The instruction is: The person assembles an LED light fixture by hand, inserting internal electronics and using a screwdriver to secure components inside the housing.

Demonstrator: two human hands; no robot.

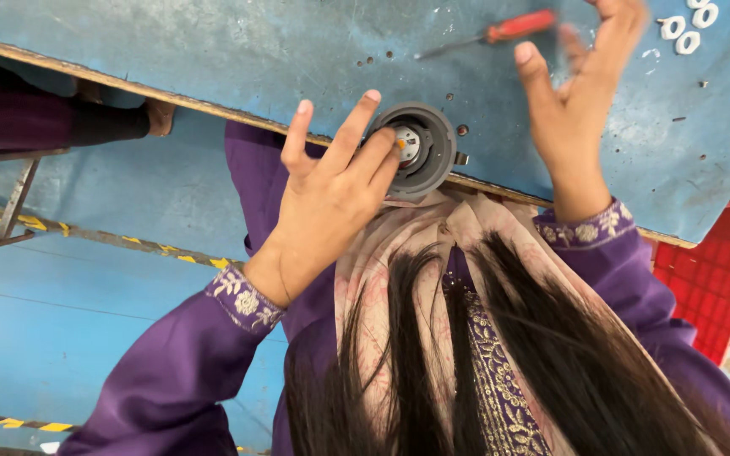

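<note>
At the near edge of the blue bench (213,51), her left hand (327,198) steadies a round grey housing (428,143), fingertips resting on it. It looks like fitting work. The right hand (576,101), open and empty, reaches toward the red-handled screwdriver (509,28); white rings (688,25) lie at the far right corner.

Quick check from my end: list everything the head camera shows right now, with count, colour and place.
Round part: one, grey with a pale centre, at the table's near edge.
Screwdriver: one, red handle, lying on the table beyond the right hand.
Rings: a few, white, at the table's far right.
Table: one, worn blue top.
Crate: one, red, on the floor at right.
Floor tape: yellow and black strips, at left.
Left hand: fingers on the round part.
Right hand: open, raised over the table near the screwdriver, holding nothing.
Sleeves: two, purple with patterned cuffs.
</note>
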